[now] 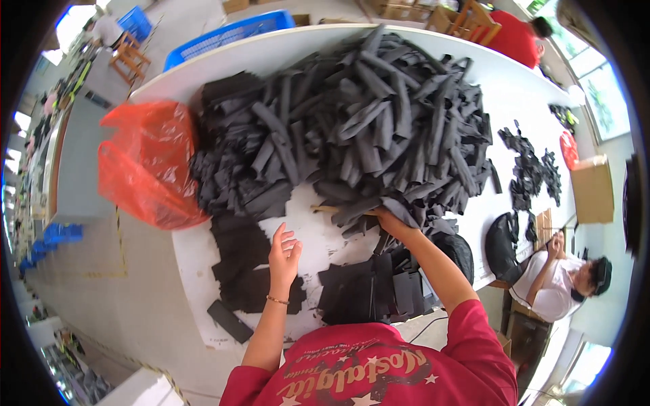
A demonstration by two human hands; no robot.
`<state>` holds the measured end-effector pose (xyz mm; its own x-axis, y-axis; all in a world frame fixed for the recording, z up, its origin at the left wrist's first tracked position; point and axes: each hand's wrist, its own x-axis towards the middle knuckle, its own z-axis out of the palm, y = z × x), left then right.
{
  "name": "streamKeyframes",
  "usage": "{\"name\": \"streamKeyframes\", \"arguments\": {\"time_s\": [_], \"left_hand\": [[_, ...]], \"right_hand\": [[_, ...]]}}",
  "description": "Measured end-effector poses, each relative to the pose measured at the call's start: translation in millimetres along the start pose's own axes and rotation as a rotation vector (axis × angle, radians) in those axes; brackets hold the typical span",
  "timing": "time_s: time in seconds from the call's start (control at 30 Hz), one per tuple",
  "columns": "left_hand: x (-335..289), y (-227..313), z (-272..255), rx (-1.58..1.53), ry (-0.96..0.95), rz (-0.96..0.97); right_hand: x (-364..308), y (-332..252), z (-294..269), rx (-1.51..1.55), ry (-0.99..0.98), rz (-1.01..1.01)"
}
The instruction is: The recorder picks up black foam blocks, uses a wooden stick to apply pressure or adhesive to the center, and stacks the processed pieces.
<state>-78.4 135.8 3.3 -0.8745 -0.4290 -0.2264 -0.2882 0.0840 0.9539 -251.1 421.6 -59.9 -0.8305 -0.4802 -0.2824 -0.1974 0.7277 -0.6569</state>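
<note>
A large heap of dark grey, curled strips (379,115) covers the far part of the white table (305,237); their material, cloth or thin foam, I cannot tell. At the near edge of that heap, my right hand (398,225) is closed around one end of a thin tan stick (330,209). The stick points left, and a grey curled piece lies against it and hides part of my fingers. My left hand (286,256) is raised over the bare strip of tabletop, fingers apart, holding nothing. Flat black pieces (240,247) lie left of it, and flat stacked pieces (355,287) lie nearer me.
A red plastic bag (149,162) hangs at the table's left edge. Behind the table's raised back edge stands a blue crate (230,37). Smaller black pieces (525,166), a black bag (502,250) and a cardboard box (592,189) are at right, beside a seated person (552,284).
</note>
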Motion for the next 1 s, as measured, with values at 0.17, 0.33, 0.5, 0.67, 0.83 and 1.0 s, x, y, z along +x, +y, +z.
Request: {"name": "streamKeyframes", "arguments": {"time_s": [0.17,0.33,0.5,0.67,0.83,1.0], "left_hand": [[18.3,15.3,29.8,0.059,-0.124,0.051],[9.7,-2.2,42.0,0.111,-0.206,0.021],[-8.4,-24.2,20.8,0.007,-0.174,-0.103],[-14.6,-18.8,0.3,0.228,-0.077,-0.043],[-38.4,-11.0,-49.2,0.326,0.086,0.036],[-31.4,-18.6,-94.9,0.537,0.218,0.147]], "right_hand": [[16.1,14.1,-72.4,-0.315,0.003,-0.407],[46.2,33.7,-116.5,-0.413,0.030,-0.247],[87.4,58.1,-155.3,-0.501,-0.081,-0.111],[62.3,76.1,-148.4,-0.601,-0.321,-0.127],[10.2,11.3,-150.7,-0.480,-0.423,-0.222],[-33.6,-58.4,-173.7,-0.300,-0.627,0.169]]}}
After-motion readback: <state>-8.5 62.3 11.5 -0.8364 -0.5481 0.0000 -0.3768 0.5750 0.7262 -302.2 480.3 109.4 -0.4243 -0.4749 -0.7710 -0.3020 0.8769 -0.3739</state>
